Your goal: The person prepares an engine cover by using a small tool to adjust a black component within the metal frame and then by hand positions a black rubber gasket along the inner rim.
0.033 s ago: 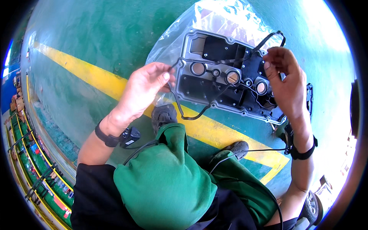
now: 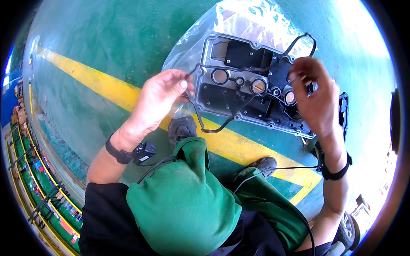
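A thin black rubber gasket (image 2: 211,130) hangs as a loose, bent loop between my two hands. My left hand (image 2: 158,96) pinches its left end between thumb and fingers. Its far right part arches up and runs down into my right hand (image 2: 317,96), whose curled fingers are smeared by motion. Beneath the loop a grey metal valve cover (image 2: 208,52) lies with its inner side up, showing black plates, round openings and small screws. My right hand covers the cover's right end.
A clear plastic bag (image 2: 188,47) lies under and behind the cover on the green floor. A yellow line (image 2: 106,87) crosses the floor. Another black part (image 2: 343,113) sits right of my right wrist. A cable (image 2: 294,167) runs to that wrist. My shoes (image 2: 183,128) are close to the cover.
My right hand has shifted slightly left and down, its fingers curling further. The arched right part of the gasket has moved a little left with it. My left hand has hardly moved.
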`<state>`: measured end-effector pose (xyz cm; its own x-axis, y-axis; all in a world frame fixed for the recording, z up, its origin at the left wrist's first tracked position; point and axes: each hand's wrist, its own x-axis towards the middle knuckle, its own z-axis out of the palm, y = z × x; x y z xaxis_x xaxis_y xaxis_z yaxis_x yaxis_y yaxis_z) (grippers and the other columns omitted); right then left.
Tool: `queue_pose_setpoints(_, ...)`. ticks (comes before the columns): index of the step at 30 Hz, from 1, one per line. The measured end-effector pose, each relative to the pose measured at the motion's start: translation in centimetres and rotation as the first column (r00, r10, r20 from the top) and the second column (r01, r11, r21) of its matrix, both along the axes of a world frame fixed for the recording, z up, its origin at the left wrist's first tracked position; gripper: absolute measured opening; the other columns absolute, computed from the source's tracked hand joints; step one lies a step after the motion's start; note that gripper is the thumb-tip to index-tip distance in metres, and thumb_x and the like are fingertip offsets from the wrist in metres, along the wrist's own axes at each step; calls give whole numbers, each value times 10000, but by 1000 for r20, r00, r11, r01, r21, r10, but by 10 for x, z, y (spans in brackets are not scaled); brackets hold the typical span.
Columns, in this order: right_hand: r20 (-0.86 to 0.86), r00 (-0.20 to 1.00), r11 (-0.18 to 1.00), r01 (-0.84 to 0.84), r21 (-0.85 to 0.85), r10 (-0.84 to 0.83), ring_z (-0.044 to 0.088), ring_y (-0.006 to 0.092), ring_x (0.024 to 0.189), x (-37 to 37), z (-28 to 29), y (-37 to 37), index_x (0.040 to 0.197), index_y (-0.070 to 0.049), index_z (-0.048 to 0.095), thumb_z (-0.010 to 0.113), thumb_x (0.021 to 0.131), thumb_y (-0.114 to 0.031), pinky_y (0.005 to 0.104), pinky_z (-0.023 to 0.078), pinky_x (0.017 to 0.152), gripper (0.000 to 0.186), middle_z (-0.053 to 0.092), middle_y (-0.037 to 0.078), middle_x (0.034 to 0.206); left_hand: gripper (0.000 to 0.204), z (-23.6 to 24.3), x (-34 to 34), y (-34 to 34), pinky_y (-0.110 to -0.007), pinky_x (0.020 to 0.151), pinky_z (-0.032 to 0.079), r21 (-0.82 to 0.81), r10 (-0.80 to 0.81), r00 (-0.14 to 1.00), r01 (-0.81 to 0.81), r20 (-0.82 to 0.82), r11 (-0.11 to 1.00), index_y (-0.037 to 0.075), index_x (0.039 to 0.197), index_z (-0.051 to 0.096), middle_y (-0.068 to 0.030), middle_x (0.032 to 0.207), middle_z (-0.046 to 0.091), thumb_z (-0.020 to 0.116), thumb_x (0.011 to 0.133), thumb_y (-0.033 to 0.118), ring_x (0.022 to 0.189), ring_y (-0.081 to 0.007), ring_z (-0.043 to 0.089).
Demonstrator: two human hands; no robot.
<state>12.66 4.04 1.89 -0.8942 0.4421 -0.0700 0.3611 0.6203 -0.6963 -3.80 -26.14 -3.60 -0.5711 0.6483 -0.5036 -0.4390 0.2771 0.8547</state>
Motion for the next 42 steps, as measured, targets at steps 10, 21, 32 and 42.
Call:
queue_pose_setpoints(10, 144, 661, 527, -694, 490, 737, 508, 297, 1271, 12, -34, -78, 983, -50, 699, 626, 808, -213, 502, 405, 1103, 250, 648, 110, 1184, 239, -1, -5, -11, -329, 903, 598, -32, 46, 987, -41, 152, 999, -4, 1259, 615, -86, 1127, 705, 608, 1038, 87, 1010, -183, 706)
queue_pose_setpoints(21, 297, 790, 630, -609, 481, 537, 604, 204, 729, 26, 0, -15, 927, -66, 645, 696, 834, -69, 365, 475, 696, 107, 554, 41, 754, 188, -13, 18, -17, -274, 824, 592, -53, -40, 999, 42, 29, 998, -5, 1193, 637, -51, 1047, 697, 650, 1020, 66, 931, -118, 686)
queue_pose_setpoints(32, 221, 777, 663, -622, 417, 590, 649, 224, 905, 47, -14, -11, 970, -43, 687, 712, 826, -49, 375, 506, 862, 146, 678, 57, 900, 136, -12, 24, -9, -241, 737, 563, -153, -114, 991, 103, -66, 983, -14, 1123, 619, -42, 935, 666, 664, 1004, 33, 812, -84, 652)
queue_pose_setpoints(42, 182, 741, 660, -663, 354, 646, 655, 238, 892, 56, -16, -34, 976, -28, 665, 699, 798, -105, 374, 510, 856, 197, 675, 77, 887, 128, -15, 19, -5, -224, 677, 546, -176, -126, 989, 111, -81, 978, 3, 1101, 608, -23, 919, 647, 675, 994, 27, 779, -59, 619)
